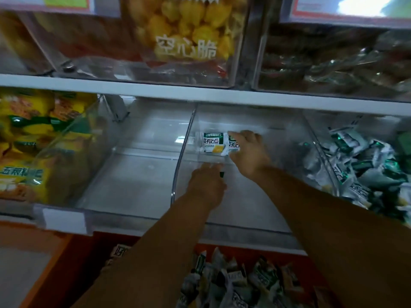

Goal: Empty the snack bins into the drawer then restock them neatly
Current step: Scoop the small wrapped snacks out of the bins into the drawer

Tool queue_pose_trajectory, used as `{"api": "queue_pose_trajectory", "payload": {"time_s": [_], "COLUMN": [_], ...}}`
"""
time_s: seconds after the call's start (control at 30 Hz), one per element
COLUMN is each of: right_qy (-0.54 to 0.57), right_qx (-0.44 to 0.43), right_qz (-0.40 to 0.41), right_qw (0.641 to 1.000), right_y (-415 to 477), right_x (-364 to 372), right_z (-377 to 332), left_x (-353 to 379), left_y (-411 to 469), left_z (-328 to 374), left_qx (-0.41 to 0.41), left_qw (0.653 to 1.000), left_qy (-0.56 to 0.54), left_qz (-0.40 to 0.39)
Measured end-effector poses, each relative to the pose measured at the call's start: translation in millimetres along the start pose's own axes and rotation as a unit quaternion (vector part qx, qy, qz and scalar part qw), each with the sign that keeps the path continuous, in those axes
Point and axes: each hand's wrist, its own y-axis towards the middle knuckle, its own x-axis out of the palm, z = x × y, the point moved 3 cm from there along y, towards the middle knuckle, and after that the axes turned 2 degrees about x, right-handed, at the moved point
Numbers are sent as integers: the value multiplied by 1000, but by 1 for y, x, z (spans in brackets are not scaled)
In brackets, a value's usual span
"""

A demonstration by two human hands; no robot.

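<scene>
Two clear plastic bins sit side by side on the middle shelf. Both of my hands reach into the right-hand bin [249,227]. At its back stands a white and green snack packet [213,142]. Beside it, my right hand [250,152] pinches a second packet [233,146] of the same kind. Lower and nearer, my left hand [206,185] has its fingers curled round something small with a dark green edge [222,174], mostly hidden. The left bin [133,174] holds nothing visible. Below, the open drawer [231,283] contains several loose packets of this snack.
A bin of yellow snack bags [29,141] stands at the left. A bin heaped with white and green packets [367,167] stands at the right. Upper shelf bins hold a yellow puffed snack bag [186,38] and dark wrapped snacks [333,63]. The drawer has an orange frame [55,263].
</scene>
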Motion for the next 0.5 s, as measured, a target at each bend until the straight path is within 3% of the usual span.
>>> {"api": "queue_pose_trajectory", "payload": {"time_s": [0.2, 0.37, 0.5], "right_qy": [-99, -63, -42], "right_qx": [-29, -13, 0], "right_qz": [-23, 12, -15], "right_qw": [994, 998, 999], "right_y": [24, 24, 15], "right_x": [14, 6, 4], "right_z": [-4, -1, 4], "left_x": [1, 0, -2], "left_y": [-1, -3, -11], "left_z": [1, 1, 3], "left_qx": [-31, -38, -16], "left_qw": [999, 996, 999], "left_qy": [14, 71, 36], "left_qz": [-23, -26, -13]}}
